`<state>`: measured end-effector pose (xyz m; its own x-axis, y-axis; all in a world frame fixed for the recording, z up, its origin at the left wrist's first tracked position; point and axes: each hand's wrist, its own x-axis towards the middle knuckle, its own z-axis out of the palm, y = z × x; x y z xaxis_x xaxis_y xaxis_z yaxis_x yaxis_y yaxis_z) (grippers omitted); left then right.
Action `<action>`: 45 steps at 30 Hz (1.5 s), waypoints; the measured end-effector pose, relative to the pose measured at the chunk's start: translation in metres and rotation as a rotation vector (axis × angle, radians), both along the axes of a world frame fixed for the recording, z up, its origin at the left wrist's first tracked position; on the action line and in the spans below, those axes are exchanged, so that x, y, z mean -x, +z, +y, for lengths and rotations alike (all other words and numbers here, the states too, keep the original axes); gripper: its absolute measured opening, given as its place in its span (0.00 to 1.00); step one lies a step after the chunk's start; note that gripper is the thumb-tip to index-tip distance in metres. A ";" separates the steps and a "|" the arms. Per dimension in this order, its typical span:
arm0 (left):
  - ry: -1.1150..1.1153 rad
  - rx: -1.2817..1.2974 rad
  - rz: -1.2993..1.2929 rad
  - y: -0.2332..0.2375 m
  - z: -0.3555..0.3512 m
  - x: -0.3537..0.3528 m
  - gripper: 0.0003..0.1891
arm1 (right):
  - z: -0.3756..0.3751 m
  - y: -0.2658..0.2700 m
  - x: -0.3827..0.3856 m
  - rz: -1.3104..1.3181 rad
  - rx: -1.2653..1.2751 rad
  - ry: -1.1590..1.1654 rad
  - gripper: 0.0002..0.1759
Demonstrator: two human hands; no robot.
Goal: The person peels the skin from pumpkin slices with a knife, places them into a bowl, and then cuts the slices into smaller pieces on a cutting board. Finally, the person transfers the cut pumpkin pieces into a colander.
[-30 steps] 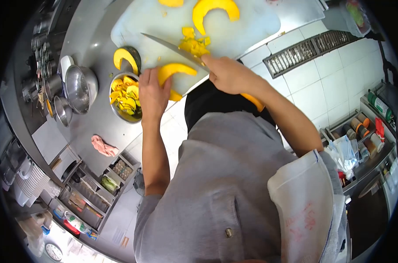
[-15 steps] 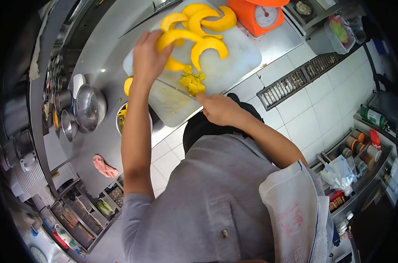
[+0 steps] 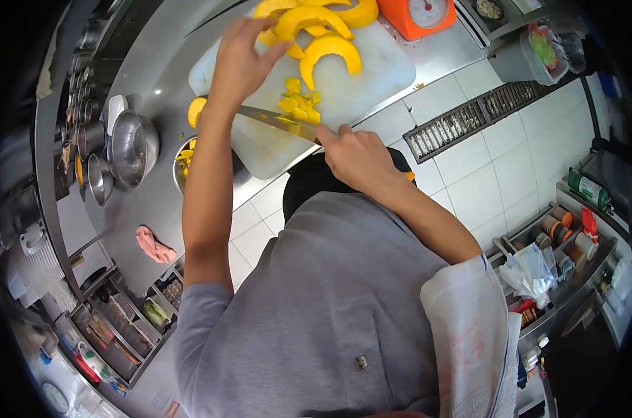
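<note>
My left hand (image 3: 248, 59) is over the far left of the white cutting board (image 3: 382, 76), thumb and fingers apart, holding nothing. Beside its fingertips lie several yellow crescent slices (image 3: 330, 56), which look like peeled pumpkin. My right hand (image 3: 358, 159) is wrapped around the handle of a kitchen knife (image 3: 278, 120). The blade points left across the near part of the board, and its tip end passes close to my left forearm. Just beyond the blade sits a small heap of cut yellow chunks (image 3: 298, 104).
An orange dial scale (image 3: 417, 17) stands right of the board. Left of it are a steel bowl with yellow pieces (image 3: 179, 171), a rounded yellow piece (image 3: 197, 111), a large steel bowl (image 3: 133, 150) and a pink cloth (image 3: 153, 245). A floor drain grate (image 3: 447, 129) lies to the right.
My left hand has let go of the pumpkin slice, which now rests among the other slices. The knife has shifted slightly, its blade showing broader. The whole view has moved a little.
</note>
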<state>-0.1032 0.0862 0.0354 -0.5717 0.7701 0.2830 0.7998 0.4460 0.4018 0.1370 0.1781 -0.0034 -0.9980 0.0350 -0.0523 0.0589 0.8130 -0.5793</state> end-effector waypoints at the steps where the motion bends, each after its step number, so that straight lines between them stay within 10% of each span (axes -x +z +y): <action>1: -0.002 -0.003 -0.009 0.005 -0.014 -0.014 0.27 | 0.000 -0.006 0.000 0.059 -0.020 -0.019 0.13; 10: 0.134 0.264 -0.076 -0.034 -0.065 -0.050 0.42 | 0.003 0.009 0.003 0.085 -0.140 0.042 0.14; 18: 0.550 -0.297 -0.283 -0.033 -0.083 -0.026 0.13 | 0.036 0.023 -0.026 -0.154 0.099 -0.099 0.11; 23: 0.115 -0.167 0.164 -0.089 -0.054 -0.009 0.13 | 0.047 0.032 -0.035 -0.250 0.168 -0.229 0.07; 29: -0.029 0.081 -0.309 -0.061 -0.075 -0.046 0.14 | 0.044 0.029 -0.043 -0.260 0.167 -0.219 0.08; 31: 0.271 -0.176 -0.511 -0.055 -0.091 -0.069 0.15 | 0.041 0.019 -0.041 -0.211 0.063 -0.163 0.09; 38: 0.558 -0.024 0.045 -0.111 -0.095 -0.135 0.29 | 0.013 0.012 -0.024 -0.243 -0.177 -0.087 0.12; 45: 0.529 -0.022 -0.072 -0.111 -0.073 -0.138 0.35 | 0.019 0.020 -0.014 -0.283 0.058 -0.036 0.12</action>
